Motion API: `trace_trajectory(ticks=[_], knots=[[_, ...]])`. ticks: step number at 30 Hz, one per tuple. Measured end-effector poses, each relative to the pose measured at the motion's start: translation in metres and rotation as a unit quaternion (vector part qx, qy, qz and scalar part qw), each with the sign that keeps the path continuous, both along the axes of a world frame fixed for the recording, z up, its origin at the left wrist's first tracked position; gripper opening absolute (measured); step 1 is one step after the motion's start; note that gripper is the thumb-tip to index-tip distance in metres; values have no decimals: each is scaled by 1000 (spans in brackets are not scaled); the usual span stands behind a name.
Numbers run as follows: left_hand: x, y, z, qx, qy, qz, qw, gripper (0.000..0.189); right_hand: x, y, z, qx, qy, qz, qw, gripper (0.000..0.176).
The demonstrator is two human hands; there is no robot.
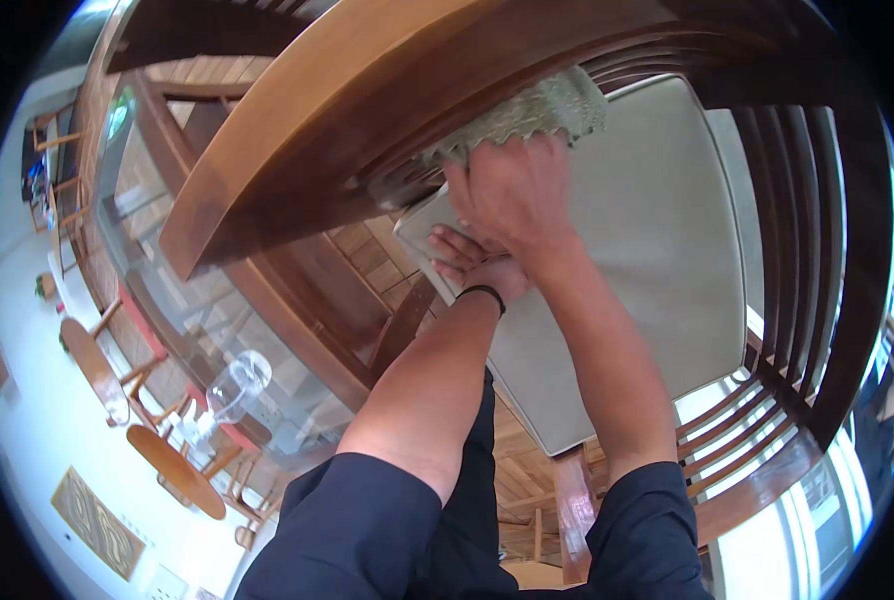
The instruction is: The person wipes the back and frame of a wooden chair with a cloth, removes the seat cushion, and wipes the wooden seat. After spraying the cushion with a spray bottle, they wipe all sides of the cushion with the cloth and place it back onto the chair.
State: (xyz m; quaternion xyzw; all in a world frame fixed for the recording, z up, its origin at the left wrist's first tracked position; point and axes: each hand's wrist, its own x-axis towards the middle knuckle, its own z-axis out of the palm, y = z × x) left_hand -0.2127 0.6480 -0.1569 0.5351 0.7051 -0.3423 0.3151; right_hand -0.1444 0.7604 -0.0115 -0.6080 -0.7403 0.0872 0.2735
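A greenish-grey cloth (542, 112) is bunched under the fingers of my right hand (517, 190), against the slatted inner side of a dark wooden chair (307, 130). My left hand (475, 262), with a black band at its wrist, lies on the left edge of the pale seat cushion (657, 220), partly beneath my right wrist. Its visible fingers are spread and hold nothing. The cushion fills the chair's seat, with curved slats around it.
To the left stands a glass-topped table (207, 300) with a clear container (239, 385) on it. Farther left are wooden chairs and a round orange-brown seat (172, 470). Wooden floor (372, 262) shows beside the cushion.
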Motion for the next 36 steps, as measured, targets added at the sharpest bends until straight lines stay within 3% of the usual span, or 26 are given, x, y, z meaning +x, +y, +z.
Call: trace_trajectory(ticks=[3,9,12,14,17,20,23,24,27,28,30,32,35,36], knots=[[-15,-10,-9,-8,-25,9,1000,141,-41,-24,-5,-57,18,82,995,27],[-10,-2,1,3,-103,91,991,143,-25,-23,-10,-28,25,98,994,29],[1,11,28,-12,-80,90,993,150,29,-7,-22,168,113,-45,978,19],[6,18,49,-26,-52,73,996,165,86,-3,-31,222,94,-171,955,15],[6,16,39,-49,-51,59,996,169,149,1,-20,279,27,-276,919,6],[-1,8,13,-66,-49,86,993,176,184,6,-21,168,-26,-304,937,14],[-1,8,14,-58,-46,76,994,176,204,30,-15,193,-15,-273,942,23],[0,10,16,-61,-44,76,994,176,208,37,-11,108,-2,-304,946,28],[3,16,27,-89,-36,76,993,177,204,35,24,-4,168,-388,906,29],[2,14,27,-86,-37,71,993,177,202,24,39,-64,133,-395,907,33],[3,14,25,-76,-31,67,994,177,191,-7,31,-79,-81,-316,942,29],[6,15,31,-68,-18,66,995,177,174,-32,71,-286,2,-271,919,25],[2,13,20,-67,-12,66,995,177,189,-48,113,-469,128,-316,815,26],[1,12,17,-66,-12,66,996,177,196,-61,99,-358,315,-296,827,26]])
